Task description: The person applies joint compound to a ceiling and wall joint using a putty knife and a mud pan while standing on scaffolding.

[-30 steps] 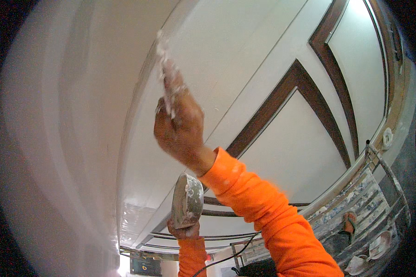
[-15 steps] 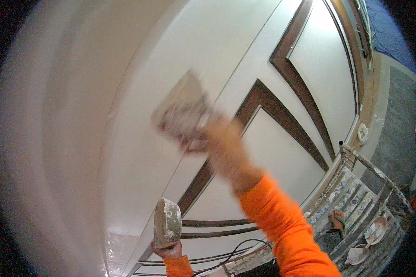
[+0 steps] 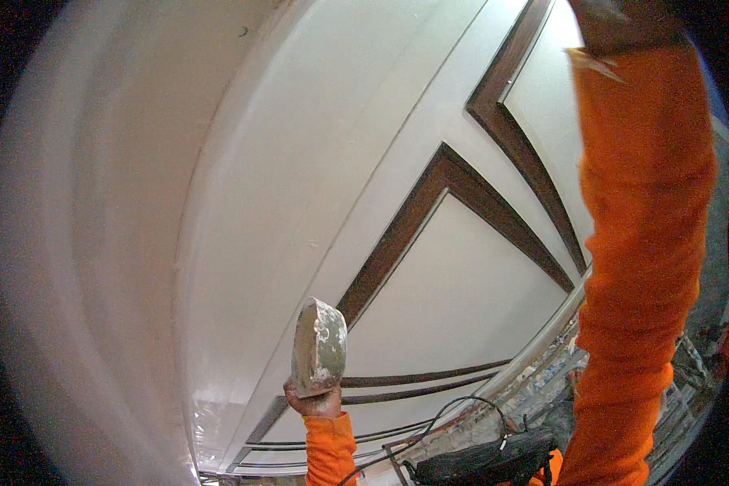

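My left hand (image 3: 312,402) grips a grey-green, putty-smeared container (image 3: 320,348) upright at the lower middle, in front of a white panelled surface (image 3: 397,243) with dark brown angled trim (image 3: 462,174). An orange sleeve covers my raised right arm along the right side. At its upper end my right hand (image 3: 628,24) is only partly in view, dark and blurred at the top edge; its fingers and anything in them cannot be made out.
A plain curved off-white surface (image 3: 105,243) fills the left. Low on the right are a paint-spattered slatted metal platform (image 3: 688,405), partly behind my arm, a looping black cable (image 3: 454,405) and a dark bag-like object (image 3: 478,460). Grey floor (image 3: 717,243) shows at the far right.
My right hand and the putty-covered tool it held have swung from the middle up to the top right, mostly out of sight. My left hand and container have shifted slightly in the picture.
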The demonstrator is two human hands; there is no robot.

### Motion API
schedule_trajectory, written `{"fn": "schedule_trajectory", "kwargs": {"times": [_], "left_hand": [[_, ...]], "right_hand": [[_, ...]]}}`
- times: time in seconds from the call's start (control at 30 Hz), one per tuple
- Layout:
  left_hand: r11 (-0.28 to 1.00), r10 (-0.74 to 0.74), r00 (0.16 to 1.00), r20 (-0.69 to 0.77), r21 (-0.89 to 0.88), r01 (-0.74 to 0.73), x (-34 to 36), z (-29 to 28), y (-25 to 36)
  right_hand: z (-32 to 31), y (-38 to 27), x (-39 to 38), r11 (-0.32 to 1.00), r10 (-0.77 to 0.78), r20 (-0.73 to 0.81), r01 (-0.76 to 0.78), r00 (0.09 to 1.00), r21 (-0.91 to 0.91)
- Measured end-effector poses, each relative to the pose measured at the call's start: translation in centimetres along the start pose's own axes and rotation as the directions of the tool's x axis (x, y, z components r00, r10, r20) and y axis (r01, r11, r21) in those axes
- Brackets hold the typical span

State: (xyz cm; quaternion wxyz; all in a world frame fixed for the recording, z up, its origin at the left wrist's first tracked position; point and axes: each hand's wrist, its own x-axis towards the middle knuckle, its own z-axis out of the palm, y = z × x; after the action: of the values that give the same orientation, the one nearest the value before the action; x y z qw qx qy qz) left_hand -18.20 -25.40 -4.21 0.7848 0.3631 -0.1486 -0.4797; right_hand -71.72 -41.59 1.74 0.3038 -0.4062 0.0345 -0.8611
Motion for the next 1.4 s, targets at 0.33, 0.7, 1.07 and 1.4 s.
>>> {"fn": "schedule_trajectory", "kwargs": {"times": [0.33,0.7,1.07,1.4], "left_hand": [[0.999,0.029,0.999,-0.040,-0.039,-0.031,1.5,-0.9,2.1],[-0.202,0.540,0.746,0.389,0.921,-0.335,0.3,-6.2,5.0],[0.646,0.455,0.872,0.178,0.609,-0.461,2.4,-9.5,9.1],[-0.059,0.553,0.753,0.357,0.918,-0.392,1.9,-7.6,5.0]], "right_hand": [[9.1,13.3,3.7,0.876,-0.400,-0.428,0.201,0.810,-0.438],[24.5,20.0,-5.6,0.890,-0.422,-0.512,0.449,0.748,-0.078],[32.3,20.2,-17.0,0.946,-0.309,-0.288,0.325,0.906,0.008],[10.7,16.0,-6.1,0.660,0.414,0.067,-0.350,0.908,0.665]]}}
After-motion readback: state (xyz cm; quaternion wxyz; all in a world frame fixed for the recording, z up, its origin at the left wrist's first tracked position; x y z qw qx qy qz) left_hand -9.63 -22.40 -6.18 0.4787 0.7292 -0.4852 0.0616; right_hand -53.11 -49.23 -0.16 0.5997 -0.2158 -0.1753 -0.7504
